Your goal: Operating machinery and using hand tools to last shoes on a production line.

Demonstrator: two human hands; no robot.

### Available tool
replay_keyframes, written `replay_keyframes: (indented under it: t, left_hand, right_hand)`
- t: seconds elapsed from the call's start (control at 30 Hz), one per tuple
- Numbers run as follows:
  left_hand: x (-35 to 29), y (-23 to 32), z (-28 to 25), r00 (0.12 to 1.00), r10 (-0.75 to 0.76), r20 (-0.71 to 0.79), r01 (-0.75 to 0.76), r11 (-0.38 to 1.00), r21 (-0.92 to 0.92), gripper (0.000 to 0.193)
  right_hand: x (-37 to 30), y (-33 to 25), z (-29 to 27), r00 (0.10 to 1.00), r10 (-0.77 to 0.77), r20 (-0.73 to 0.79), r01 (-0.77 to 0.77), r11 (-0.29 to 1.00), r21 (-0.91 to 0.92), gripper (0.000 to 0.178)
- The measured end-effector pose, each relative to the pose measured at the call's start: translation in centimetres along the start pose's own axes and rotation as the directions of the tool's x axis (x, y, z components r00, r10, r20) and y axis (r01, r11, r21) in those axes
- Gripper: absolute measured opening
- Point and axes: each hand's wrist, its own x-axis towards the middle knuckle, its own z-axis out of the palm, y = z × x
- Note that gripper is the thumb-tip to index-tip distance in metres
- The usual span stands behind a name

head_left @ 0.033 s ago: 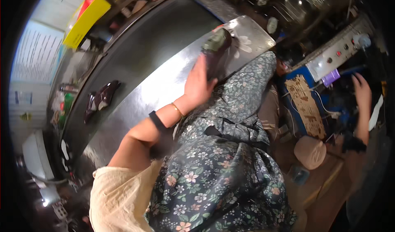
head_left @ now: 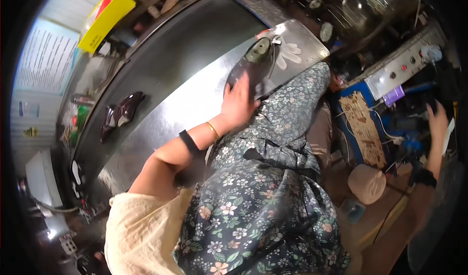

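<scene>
My left hand (head_left: 239,100) is closed over the toe end of a dark shoe (head_left: 240,71) on the shiny metal plate (head_left: 297,36). A green last (head_left: 258,49) fills the shoe's opening, facing up. Far out to the right, my right hand (head_left: 438,120) is raised beside dark, shadowed equipment. Its fingers look apart, and I see nothing held in them. A pair of glossy dark maroon shoe pieces (head_left: 122,113) lies on the dark belt (head_left: 195,36) to the left. A white glove-shaped mark or glove (head_left: 288,54) lies on the plate beside the shoe.
A control panel (head_left: 404,68) with knobs and a blue frame (head_left: 348,124) with cables stand at the right. Below them is a rounded beige bundle (head_left: 366,184). A yellow box (head_left: 106,21) sits at the upper left. Floral cloth (head_left: 263,202) covers my lap.
The shoe has turned under my left hand, so the green last now shows from above. My right hand has shifted slightly down and to the right.
</scene>
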Motion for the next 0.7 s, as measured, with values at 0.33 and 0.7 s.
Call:
replay_keyframes:
  t: [0.33, 0.7]
  left_hand:
    - [-3.7, -0.1, 3.7, 0.972, 0.083, 0.22, 0.04, 0.863, -0.503, 0.037]
    - [8.5, 12.4, -6.1, 0.891, 0.095, 0.443, 0.396, -0.637, -0.662, 0.056]
  right_hand:
    - [-8.0, 5.2, 0.2, 0.861, 0.352, -0.367, -0.299, 0.934, 0.195, 0.063]
    - [-17.7, -33.6, -14.1, 0.859, -0.273, -0.434, 0.458, 0.03, 0.888, 0.08]
